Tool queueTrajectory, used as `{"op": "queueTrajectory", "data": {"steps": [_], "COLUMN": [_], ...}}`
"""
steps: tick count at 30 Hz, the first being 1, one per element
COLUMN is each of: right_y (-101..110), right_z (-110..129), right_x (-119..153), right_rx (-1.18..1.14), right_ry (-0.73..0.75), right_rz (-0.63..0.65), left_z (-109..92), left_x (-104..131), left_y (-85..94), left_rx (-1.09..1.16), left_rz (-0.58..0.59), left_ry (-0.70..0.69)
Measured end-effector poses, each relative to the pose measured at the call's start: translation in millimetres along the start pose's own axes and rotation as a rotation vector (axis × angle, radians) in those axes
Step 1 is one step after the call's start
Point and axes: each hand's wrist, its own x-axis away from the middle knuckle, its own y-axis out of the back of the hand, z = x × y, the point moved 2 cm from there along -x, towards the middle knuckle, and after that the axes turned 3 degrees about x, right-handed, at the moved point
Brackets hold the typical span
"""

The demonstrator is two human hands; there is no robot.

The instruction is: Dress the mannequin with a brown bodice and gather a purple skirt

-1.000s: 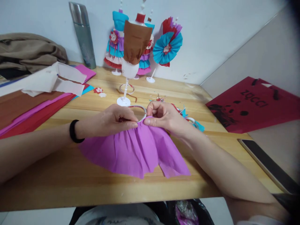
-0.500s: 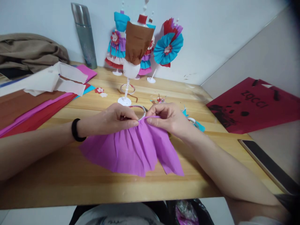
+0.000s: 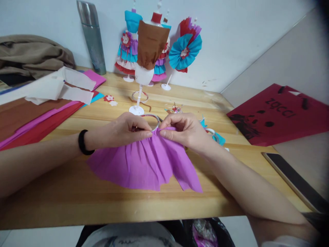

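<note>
A purple crepe paper strip (image 3: 146, 164) hangs in pleats like a small skirt over the table's near half. My left hand (image 3: 123, 130) pinches its gathered top edge between thumb and fingers. Close beside it, my right hand (image 3: 180, 129) is closed on the same edge, a short gap from the left fingertips. Just behind the fingertips lies a roll of tape (image 3: 154, 118), partly hidden by my hands. Beyond it stands a small white dress form (image 3: 144, 75) wrapped in brown paper at the chest, with a red neck.
Finished paper dresses on stands (image 3: 125, 51) line the wall, beside a blue paper rosette (image 3: 185, 51). Paper sheets (image 3: 38, 116) lie left, near a flask (image 3: 94, 44). Scraps, another tape roll (image 3: 210, 132), a red bag (image 3: 277, 116) and a phone (image 3: 293, 180) are on the right.
Both hands keep their pinch on the purple paper in nearly the same place. Its lower edge has shifted very slightly; the view has moved a little.
</note>
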Motion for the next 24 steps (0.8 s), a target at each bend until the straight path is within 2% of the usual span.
{"op": "queueTrajectory", "data": {"steps": [4,16,24], "right_y": [-1.0,-2.0,-0.2], "right_z": [-0.9,-0.3,-4.9], "right_x": [-1.0,0.5,-1.9], "right_rx": [0.031,0.008,-0.035], "right_ry": [0.043,0.006,-0.095], "right_rz": [0.049,0.056,-0.020], "left_z": [1.0,0.9,-1.1], "left_x": [0.6,-1.6,-0.2], "left_y": [-1.5,-2.9,-2.1], "left_rx": [-0.004,-0.001,-0.002], "left_rz": [0.008,-0.027,-0.032], "left_ry": [0.027,-0.011,-0.015]}}
